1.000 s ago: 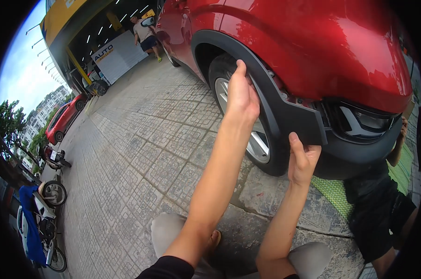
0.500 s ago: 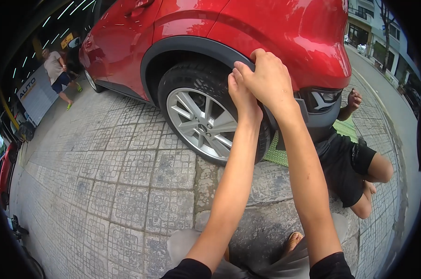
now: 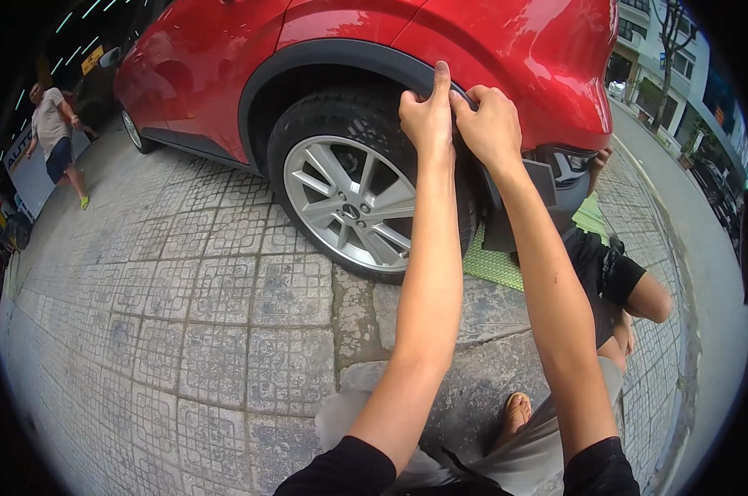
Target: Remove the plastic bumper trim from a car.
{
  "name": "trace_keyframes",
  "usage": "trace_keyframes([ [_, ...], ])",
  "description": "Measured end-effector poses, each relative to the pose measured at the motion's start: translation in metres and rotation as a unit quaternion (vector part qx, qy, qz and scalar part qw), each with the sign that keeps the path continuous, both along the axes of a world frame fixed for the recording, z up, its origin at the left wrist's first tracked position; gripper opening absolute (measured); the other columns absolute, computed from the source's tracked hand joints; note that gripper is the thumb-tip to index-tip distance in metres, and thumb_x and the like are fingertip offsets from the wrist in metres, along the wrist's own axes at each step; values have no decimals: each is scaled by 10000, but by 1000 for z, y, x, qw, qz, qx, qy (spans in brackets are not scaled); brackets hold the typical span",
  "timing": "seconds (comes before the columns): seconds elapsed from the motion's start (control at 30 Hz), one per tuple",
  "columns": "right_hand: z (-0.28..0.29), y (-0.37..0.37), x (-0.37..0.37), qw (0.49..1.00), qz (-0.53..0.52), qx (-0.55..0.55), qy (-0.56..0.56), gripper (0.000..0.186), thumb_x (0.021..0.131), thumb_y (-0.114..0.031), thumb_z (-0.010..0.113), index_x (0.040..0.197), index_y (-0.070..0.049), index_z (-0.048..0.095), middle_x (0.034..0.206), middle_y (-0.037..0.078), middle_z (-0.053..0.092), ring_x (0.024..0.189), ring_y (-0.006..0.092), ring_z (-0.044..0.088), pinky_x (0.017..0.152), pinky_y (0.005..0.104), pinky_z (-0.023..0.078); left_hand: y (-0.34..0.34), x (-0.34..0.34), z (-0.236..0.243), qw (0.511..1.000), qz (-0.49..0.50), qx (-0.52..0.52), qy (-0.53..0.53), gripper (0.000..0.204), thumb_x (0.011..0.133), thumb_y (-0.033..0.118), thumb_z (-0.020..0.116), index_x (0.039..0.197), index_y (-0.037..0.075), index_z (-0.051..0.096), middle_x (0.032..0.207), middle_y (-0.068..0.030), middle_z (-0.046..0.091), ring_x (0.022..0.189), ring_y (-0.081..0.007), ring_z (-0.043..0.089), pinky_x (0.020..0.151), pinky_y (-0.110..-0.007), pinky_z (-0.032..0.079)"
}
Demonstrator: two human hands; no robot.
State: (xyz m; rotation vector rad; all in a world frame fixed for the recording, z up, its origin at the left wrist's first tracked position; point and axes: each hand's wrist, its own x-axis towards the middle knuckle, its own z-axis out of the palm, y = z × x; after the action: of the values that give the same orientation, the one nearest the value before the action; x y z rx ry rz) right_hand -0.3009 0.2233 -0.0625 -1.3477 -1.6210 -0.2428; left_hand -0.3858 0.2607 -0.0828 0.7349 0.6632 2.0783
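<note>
Both arms reach up to the black wheel arch trim [image 3: 332,54] of a red car [image 3: 506,58]. My left hand [image 3: 428,116] is closed at the trim's edge, its thumb pointing up along the outside and its fingers curled out of sight. Beside it, my right hand [image 3: 488,124] grips the same trim with bent fingers, the thumb side toward the left hand. Below and left of the hands stands the tyre [image 3: 287,165] with its silver alloy wheel [image 3: 324,194]. A loose-looking dark panel [image 3: 499,233] hangs behind the tyre, partly behind my right forearm.
Another person's legs, in black shorts [image 3: 622,269], lie beside a green mat [image 3: 589,217] under the bumper; a hand of theirs shows by the tail light [image 3: 568,165]. A second person [image 3: 55,132] walks at far left. Patterned paving tiles [image 3: 208,331] cover the ground.
My hands, together before, have parted slightly and now grip the trim; the left thumb has risen. The view has shifted, and the walking person has stepped along.
</note>
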Motion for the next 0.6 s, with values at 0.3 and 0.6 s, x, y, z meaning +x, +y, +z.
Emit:
trace_keyframes([
  [0.3,-10,14,15,998,58,15,17,392,954,-396,737,1010,-13,799,1029,180,733,1037,382,705,880,520,530,18,25,-7,991,100,68,-53,412,876,257,932,896,-23,631,881,-115,721,768,-182,666,731,-365,569],
  [0.6,-9,7,15,994,100,13,36,335,951,-349,740,999,-21,791,999,152,722,1019,346,674,889,496,515,19,26,-9,985,126,101,-52,363,876,196,915,900,-15,620,855,-100,719,729,-157,657,693,-338,565],
])
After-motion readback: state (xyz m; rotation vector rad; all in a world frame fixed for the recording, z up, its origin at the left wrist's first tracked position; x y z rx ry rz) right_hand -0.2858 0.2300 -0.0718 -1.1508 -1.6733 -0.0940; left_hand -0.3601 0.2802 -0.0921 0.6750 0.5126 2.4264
